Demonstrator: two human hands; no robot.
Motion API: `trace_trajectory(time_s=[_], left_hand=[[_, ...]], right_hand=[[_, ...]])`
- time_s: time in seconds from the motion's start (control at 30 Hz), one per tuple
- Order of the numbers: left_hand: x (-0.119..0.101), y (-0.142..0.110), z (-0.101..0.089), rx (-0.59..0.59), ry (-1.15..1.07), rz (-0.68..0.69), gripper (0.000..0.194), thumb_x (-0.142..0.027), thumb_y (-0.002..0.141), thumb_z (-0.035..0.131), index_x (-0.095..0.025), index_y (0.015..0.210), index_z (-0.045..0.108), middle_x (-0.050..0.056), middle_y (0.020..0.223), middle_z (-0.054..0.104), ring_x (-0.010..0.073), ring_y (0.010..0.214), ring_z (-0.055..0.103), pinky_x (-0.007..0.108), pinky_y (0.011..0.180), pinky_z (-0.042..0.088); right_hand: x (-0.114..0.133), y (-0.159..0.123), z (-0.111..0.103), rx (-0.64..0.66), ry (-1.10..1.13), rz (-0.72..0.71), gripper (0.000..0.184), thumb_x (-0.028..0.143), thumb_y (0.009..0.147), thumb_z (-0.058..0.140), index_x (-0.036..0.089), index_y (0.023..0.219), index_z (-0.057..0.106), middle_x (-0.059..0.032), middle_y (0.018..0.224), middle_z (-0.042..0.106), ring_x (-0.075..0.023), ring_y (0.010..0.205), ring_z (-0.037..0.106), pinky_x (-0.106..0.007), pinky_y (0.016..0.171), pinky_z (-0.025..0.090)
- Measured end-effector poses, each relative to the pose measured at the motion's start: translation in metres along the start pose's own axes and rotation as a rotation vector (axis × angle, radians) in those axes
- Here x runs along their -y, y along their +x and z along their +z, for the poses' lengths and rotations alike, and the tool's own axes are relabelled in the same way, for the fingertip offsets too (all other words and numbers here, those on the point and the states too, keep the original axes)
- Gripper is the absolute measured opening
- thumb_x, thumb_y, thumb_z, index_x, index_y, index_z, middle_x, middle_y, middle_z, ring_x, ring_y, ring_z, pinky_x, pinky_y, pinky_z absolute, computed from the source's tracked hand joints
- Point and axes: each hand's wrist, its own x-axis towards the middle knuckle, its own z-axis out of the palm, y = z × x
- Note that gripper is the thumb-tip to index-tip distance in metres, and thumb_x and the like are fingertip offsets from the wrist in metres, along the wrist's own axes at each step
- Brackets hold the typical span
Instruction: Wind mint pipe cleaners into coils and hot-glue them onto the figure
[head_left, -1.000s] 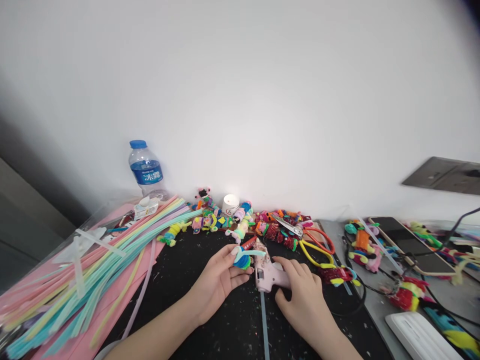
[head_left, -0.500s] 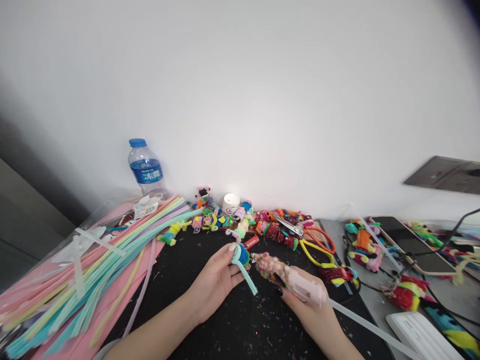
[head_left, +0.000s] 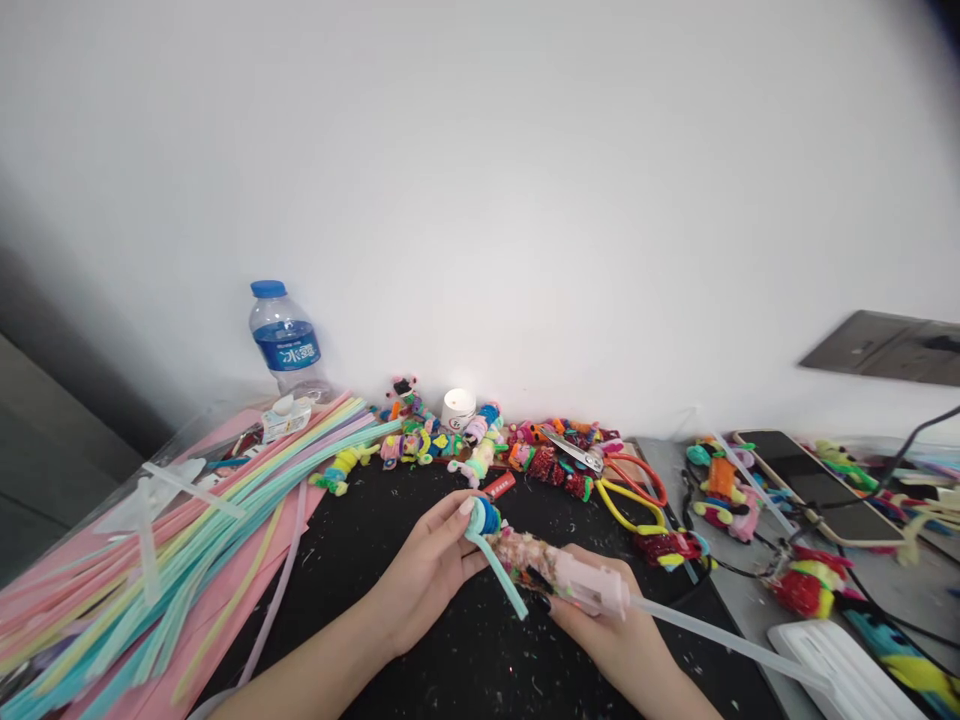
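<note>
My left hand (head_left: 427,570) pinches a small coiled pipe-cleaner piece (head_left: 486,520), blue and yellow, with a loose light-blue tail hanging down to the right. My right hand (head_left: 615,630) grips a pink glue gun (head_left: 562,572), its crusted nozzle pointing left and touching the coil. A clear glue stick (head_left: 720,640) juts from the gun's back toward the right. Both hands hover just above the black mat (head_left: 375,520).
A bundle of pastel pipe cleaners (head_left: 187,540) lies on pink sheets at left. A water bottle (head_left: 285,340), a lit candle (head_left: 457,406), several small pipe-cleaner figures (head_left: 480,445), scissors (head_left: 600,460) and a phone (head_left: 810,485) line the wall side. A white device (head_left: 847,675) sits at lower right.
My right hand lifted the glue gun off the mat, turned it and brought its nozzle to the coil. My left hand stayed in place holding the coil, whose tail now hangs down.
</note>
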Motion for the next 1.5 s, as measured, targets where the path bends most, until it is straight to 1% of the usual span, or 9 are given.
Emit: trace_trajectory(time_s=[0.13, 0.4, 0.53, 0.67, 0.87, 1.07, 1.23, 1.43, 1.5], left_hand=[[0.0005, 0.0002, -0.0002, 0.004, 0.002, -0.006, 0.010, -0.025, 0.084, 0.055, -0.016, 0.088, 0.058, 0.003, 0.080, 0.061, 0.0139, 0.077, 0.059, 0.030, 0.076, 0.045], [0.0019, -0.0004, -0.0012, 0.004, 0.004, -0.025, 0.012, -0.022, 0.086, 0.052, -0.017, 0.095, 0.058, 0.003, 0.083, 0.063, 0.0139, 0.080, 0.061, 0.029, 0.077, 0.046], [0.0014, -0.0006, -0.0006, 0.004, 0.012, -0.027, 0.014, -0.023, 0.086, 0.052, -0.017, 0.098, 0.057, 0.004, 0.084, 0.062, 0.0154, 0.083, 0.060, 0.031, 0.079, 0.045], [0.0021, 0.0004, -0.0023, -0.009, 0.032, -0.036, 0.015, -0.024, 0.085, 0.053, -0.017, 0.099, 0.056, 0.004, 0.084, 0.060, 0.0147, 0.079, 0.059, 0.032, 0.078, 0.045], [0.0048, 0.0013, -0.0053, -0.006, 0.031, -0.037, 0.012, -0.023, 0.086, 0.052, -0.018, 0.096, 0.055, 0.004, 0.087, 0.060, 0.0153, 0.081, 0.058, 0.034, 0.082, 0.043], [0.0040, 0.0011, -0.0040, 0.003, 0.068, -0.033, 0.010, -0.026, 0.087, 0.050, -0.017, 0.086, 0.054, 0.005, 0.086, 0.061, 0.0164, 0.083, 0.059, 0.035, 0.082, 0.043], [0.0041, 0.0007, -0.0055, -0.009, 0.060, -0.049, 0.010, -0.026, 0.086, 0.052, -0.017, 0.083, 0.054, 0.003, 0.082, 0.061, 0.0144, 0.077, 0.059, 0.032, 0.078, 0.044], [0.0035, 0.0006, -0.0058, -0.023, 0.053, -0.066, 0.008, -0.025, 0.084, 0.054, -0.017, 0.083, 0.055, 0.003, 0.081, 0.061, 0.0140, 0.075, 0.059, 0.029, 0.074, 0.044], [0.0030, 0.0013, -0.0055, -0.023, 0.053, -0.060, 0.008, -0.024, 0.084, 0.054, -0.017, 0.083, 0.055, 0.003, 0.082, 0.060, 0.0140, 0.076, 0.059, 0.029, 0.074, 0.044]], right_hand=[[-0.0021, -0.0016, 0.0010, 0.002, 0.000, -0.009, 0.013, 0.026, 0.069, 0.059, 0.022, 0.057, 0.058, 0.0026, 0.048, 0.055, -0.0147, 0.041, 0.052, -0.023, 0.041, 0.045], [-0.0023, -0.0025, 0.0020, -0.002, 0.029, 0.031, 0.013, 0.027, 0.070, 0.059, 0.023, 0.058, 0.058, 0.0026, 0.048, 0.055, -0.0153, 0.043, 0.053, -0.023, 0.040, 0.045], [-0.0016, -0.0018, 0.0007, -0.020, 0.041, 0.036, 0.014, 0.028, 0.070, 0.059, 0.023, 0.057, 0.057, 0.0025, 0.048, 0.055, -0.0152, 0.043, 0.054, -0.023, 0.040, 0.045], [-0.0002, -0.0004, -0.0002, -0.022, 0.034, 0.055, 0.015, 0.027, 0.070, 0.058, 0.022, 0.056, 0.055, 0.0029, 0.048, 0.055, -0.0142, 0.043, 0.053, -0.021, 0.040, 0.045], [0.0026, 0.0018, -0.0012, -0.034, 0.013, 0.055, 0.016, 0.024, 0.069, 0.056, 0.022, 0.054, 0.053, 0.0035, 0.047, 0.053, -0.0138, 0.042, 0.052, -0.020, 0.040, 0.044], [0.0048, 0.0027, -0.0032, -0.011, 0.009, 0.059, 0.014, 0.021, 0.068, 0.055, 0.022, 0.054, 0.053, 0.0032, 0.047, 0.054, -0.0135, 0.043, 0.051, -0.020, 0.040, 0.042], [0.0041, 0.0019, -0.0039, 0.011, 0.031, 0.071, 0.015, 0.022, 0.070, 0.054, 0.021, 0.055, 0.054, 0.0019, 0.050, 0.057, -0.0139, 0.044, 0.053, -0.020, 0.042, 0.044], [-0.0021, -0.0011, -0.0018, -0.046, 0.001, 0.088, 0.012, 0.024, 0.070, 0.056, 0.020, 0.060, 0.060, -0.0004, 0.056, 0.062, -0.0163, 0.050, 0.057, -0.022, 0.046, 0.048], [-0.0020, -0.0006, -0.0020, -0.041, -0.003, 0.080, 0.012, 0.025, 0.071, 0.056, 0.020, 0.061, 0.061, -0.0005, 0.056, 0.062, -0.0166, 0.050, 0.058, -0.022, 0.045, 0.048]])
